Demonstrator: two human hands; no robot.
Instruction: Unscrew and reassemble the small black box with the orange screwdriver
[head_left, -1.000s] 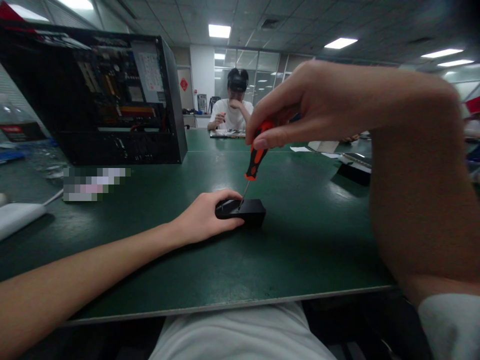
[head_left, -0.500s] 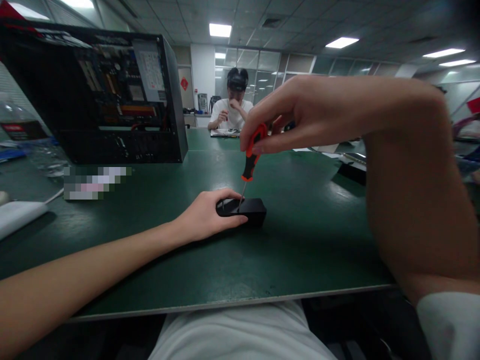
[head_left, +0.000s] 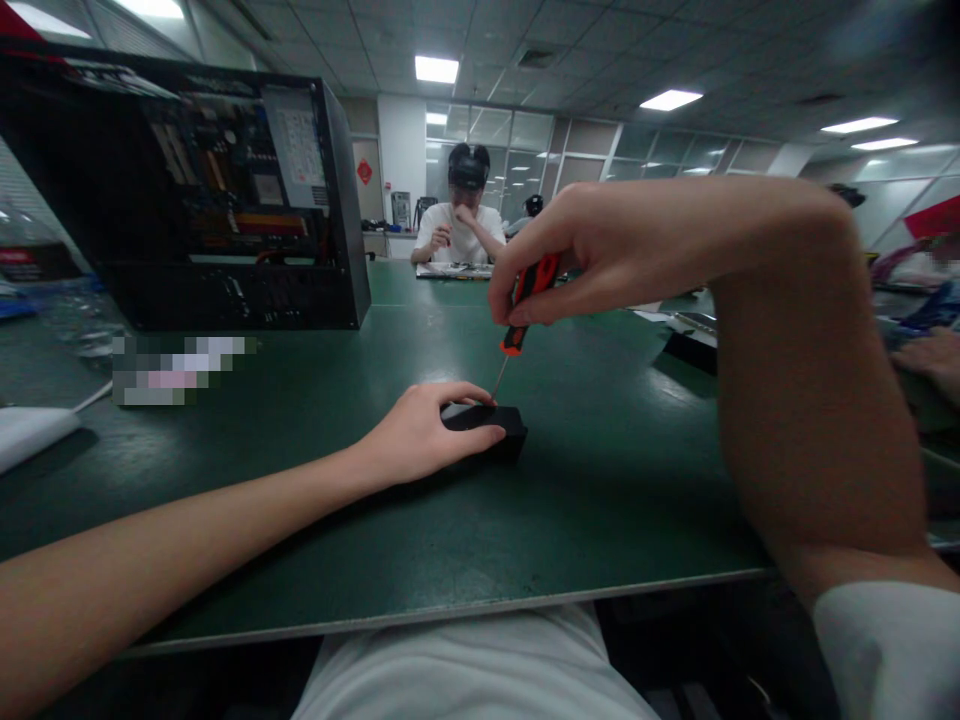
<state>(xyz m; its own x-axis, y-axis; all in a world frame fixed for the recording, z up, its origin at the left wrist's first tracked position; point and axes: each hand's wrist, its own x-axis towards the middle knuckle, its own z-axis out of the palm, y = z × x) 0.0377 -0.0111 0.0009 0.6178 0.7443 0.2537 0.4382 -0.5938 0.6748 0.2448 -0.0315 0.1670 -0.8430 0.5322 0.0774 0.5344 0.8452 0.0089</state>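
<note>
On the green table lies a small black box-shaped device [head_left: 513, 421], its long side running left to right. My left hand [head_left: 427, 432] grips it, thumb along the near side and fingers over the far side, covering its left end. Above it, my right hand [head_left: 559, 260] is closed round the handle of a red and black screwdriver [head_left: 514, 338]. The screwdriver leans, with its handle up and to the right. Its thin shaft reaches down to the far edge of the device, close to my left fingertips; the exact contact of the tip is too small to tell.
An opened black computer case [head_left: 346, 220] stands at the back left. Before it lie a blurred-out item [head_left: 180, 370] and a white object [head_left: 34, 435] with a cable; a bottle [head_left: 45, 270] stands far left. Across the green table [head_left: 465, 540] sits a person [head_left: 461, 220].
The screwdriver tip has shifted from the device's upper face to its far edge. My right hand has tilted the handle more to the right. The left hand keeps its grip.
</note>
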